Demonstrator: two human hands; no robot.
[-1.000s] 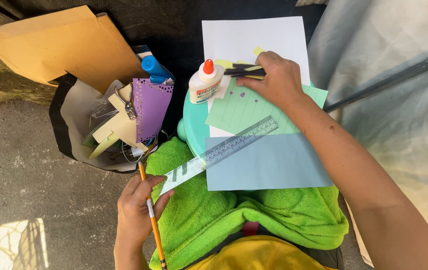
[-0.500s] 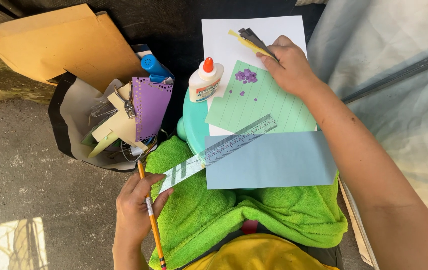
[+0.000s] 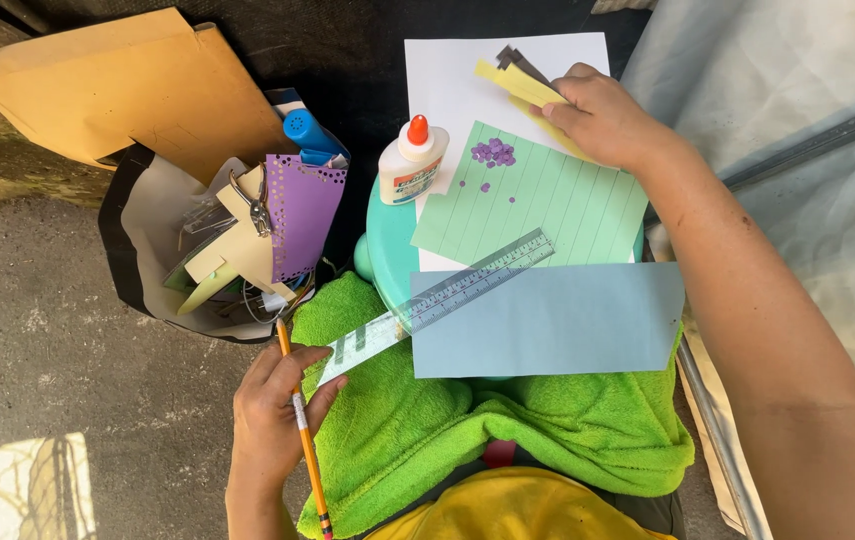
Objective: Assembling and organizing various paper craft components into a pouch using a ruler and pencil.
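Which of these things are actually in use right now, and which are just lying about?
In use:
right hand holding yellow paper strips
left hand holding pencil, touching clear ruler
green lined paper

Lying about:
glue bottle
blue paper
bag of craft scraps
brown envelope
green towel

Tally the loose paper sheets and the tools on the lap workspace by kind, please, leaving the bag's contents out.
White paper sheet: 1
Green lined sheet: 1
Blue sheet: 1
Clear ruler: 1
Glue bottle: 1
Pencil, in the left hand: 1
Paper strips, yellow and dark, in the right hand: count unclear
Total without strips: 6
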